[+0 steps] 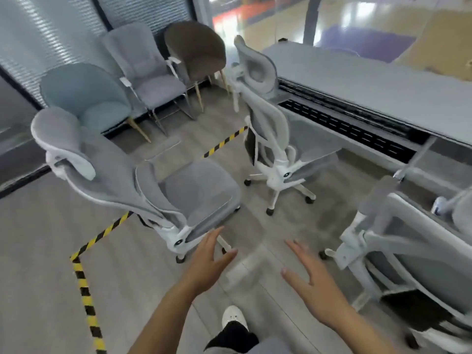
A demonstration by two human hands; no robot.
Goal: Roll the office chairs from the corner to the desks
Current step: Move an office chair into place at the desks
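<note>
Currently both hands, left hand [209,261] and right hand [310,279], spread empty (fingers straight) near the grey office chair [143,175].

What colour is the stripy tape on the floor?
The floor tape is yellow and black striped, clearest in the head view.

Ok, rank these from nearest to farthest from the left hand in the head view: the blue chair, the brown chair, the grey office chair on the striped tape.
From the left hand:
1. Grey office chair, just ahead-left.
2. Blue chair, back left.
3. Brown chair, far corner.
</note>
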